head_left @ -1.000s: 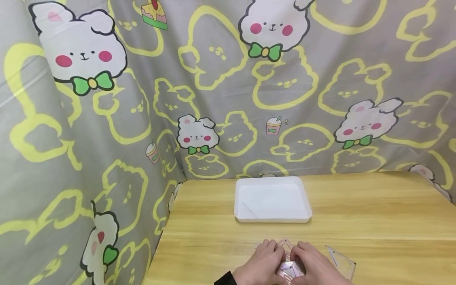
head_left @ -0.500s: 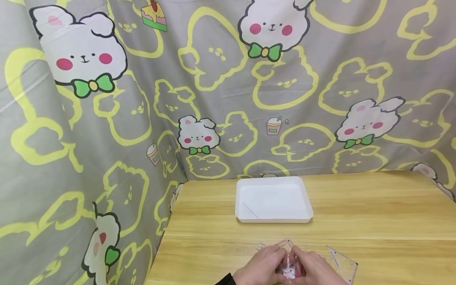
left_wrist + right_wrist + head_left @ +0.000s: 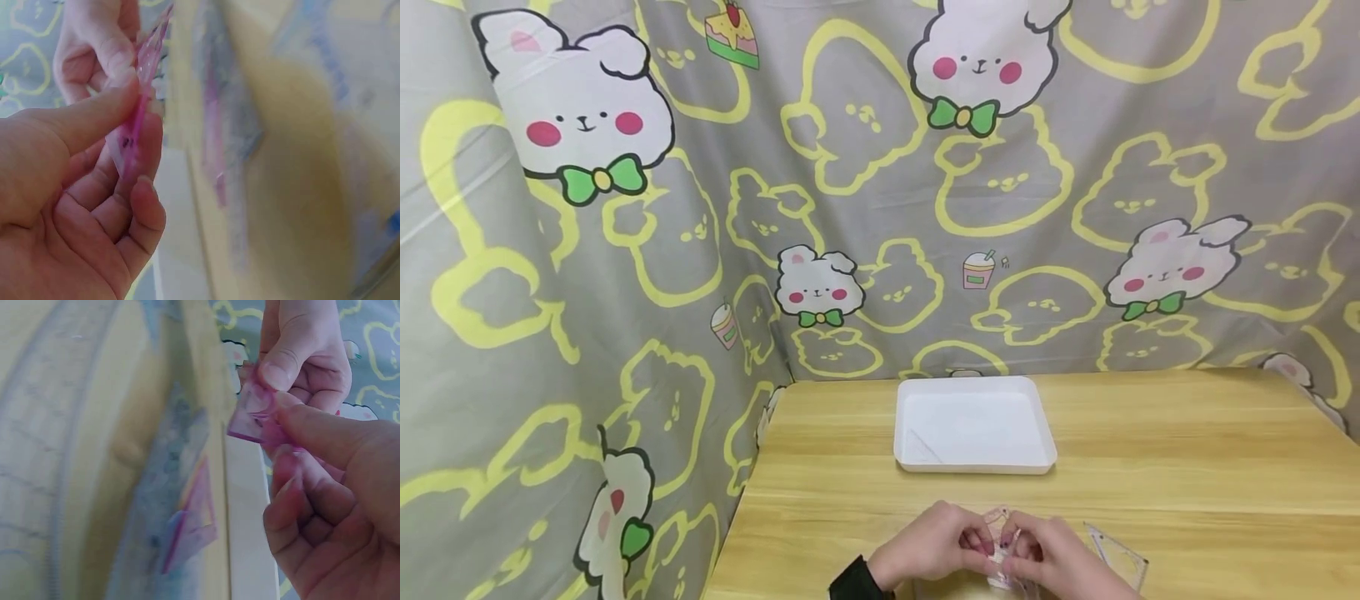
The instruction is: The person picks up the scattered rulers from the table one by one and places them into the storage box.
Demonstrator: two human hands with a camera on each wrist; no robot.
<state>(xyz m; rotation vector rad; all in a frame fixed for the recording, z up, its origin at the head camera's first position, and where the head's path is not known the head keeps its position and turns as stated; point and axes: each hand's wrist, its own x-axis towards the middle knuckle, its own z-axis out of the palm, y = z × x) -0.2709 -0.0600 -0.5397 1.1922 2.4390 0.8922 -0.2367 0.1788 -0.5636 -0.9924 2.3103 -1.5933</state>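
Observation:
Both hands meet at the front of the table in the head view. My left hand (image 3: 928, 542) and right hand (image 3: 1056, 557) pinch a small pink see-through plastic piece (image 3: 247, 419) between thumbs and fingers. It has a straight edge and a curved cutout, like part of a drawing set square; fingers hide the rest. In the left wrist view this pink piece (image 3: 145, 81) shows nearly edge-on. Beneath the hands lie clear drawing tools and a pink triangular set square (image 3: 199, 515), blurred in the wrist views.
A white tray (image 3: 1051, 457) stands farther back on the wooden table (image 3: 820, 492), with a clear triangle (image 3: 923, 447) in its front left corner. Right of the hands lies a clear set square (image 3: 1116, 557). A patterned curtain (image 3: 865, 208) hangs behind and at left.
My left hand has turned and shifted slightly left, showing more of its wristband. The hands have opened apart a little around the piece, and their fingertips now pinch it. The tray has stayed put.

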